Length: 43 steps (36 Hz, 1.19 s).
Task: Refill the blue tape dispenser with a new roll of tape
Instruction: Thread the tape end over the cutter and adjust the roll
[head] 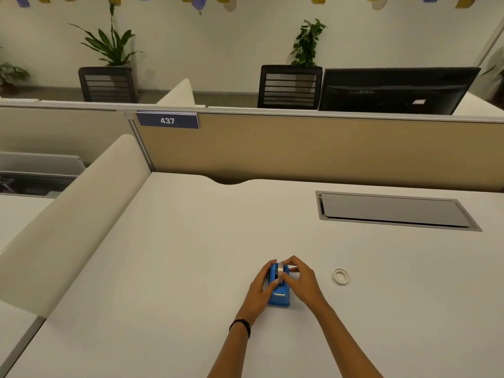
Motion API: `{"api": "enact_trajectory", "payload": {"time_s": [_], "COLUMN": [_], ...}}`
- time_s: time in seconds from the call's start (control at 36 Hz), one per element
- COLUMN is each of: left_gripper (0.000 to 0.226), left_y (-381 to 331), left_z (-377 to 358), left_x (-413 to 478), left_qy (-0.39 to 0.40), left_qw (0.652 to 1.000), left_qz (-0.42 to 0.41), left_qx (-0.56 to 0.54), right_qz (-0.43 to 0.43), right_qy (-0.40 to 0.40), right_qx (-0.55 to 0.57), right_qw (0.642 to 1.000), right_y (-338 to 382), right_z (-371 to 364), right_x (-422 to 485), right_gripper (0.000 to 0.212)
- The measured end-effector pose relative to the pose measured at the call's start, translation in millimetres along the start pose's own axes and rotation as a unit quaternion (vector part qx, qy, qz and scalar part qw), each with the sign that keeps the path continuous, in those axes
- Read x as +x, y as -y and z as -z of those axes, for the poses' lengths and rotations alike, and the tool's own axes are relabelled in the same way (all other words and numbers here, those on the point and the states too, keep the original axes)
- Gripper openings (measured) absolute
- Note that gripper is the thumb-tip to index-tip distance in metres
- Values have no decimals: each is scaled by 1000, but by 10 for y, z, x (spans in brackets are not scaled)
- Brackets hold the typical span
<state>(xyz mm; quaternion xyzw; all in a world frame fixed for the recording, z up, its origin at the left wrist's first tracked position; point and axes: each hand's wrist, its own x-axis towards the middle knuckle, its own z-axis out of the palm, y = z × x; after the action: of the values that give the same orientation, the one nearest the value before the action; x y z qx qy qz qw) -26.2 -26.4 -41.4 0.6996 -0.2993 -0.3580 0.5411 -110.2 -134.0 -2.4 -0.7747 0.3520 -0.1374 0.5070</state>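
While your left hand (260,286) is bracing the light, slippery blue tape dispenser (278,291) low centre, your right hand (298,279) is seemingly pinching the stiff roll (280,271).

One view only, from the person's head, above the near edge of the desk (191,241). It faces forward and down across the desk toward its far edge and the partition (300,148). The hands sit low in the centre, close below; distant chairs stay small.
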Motion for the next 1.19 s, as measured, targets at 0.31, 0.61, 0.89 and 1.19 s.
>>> {"api": "enact_trajectory", "payload": {"time_s": [0.31,0.61,0.89,1.19], "left_gripper": [44,40,34,40], "left_y": [-5,-13,-43,-53], "left_z": [3,-72,-106,-117], "left_x": [-8,-3,24,11], "left_qy": [1,-56,-85,-88], "left_qw": [1000,998,996,996], "left_qz": [1,-14,-9,8], "left_qx": [1,7,1,-4], "right_qz": [23,21,23,28], "right_qy": [0,-2,-13,-15], "right_qx": [-22,-2,7,22], "right_qw": [999,1000,1000,999], "right_y": [-50,-69,-92,-82], "right_z": [-10,9,-5,5], "right_x": [-3,52,44,-37], "right_gripper": [27,19,16,21]}}
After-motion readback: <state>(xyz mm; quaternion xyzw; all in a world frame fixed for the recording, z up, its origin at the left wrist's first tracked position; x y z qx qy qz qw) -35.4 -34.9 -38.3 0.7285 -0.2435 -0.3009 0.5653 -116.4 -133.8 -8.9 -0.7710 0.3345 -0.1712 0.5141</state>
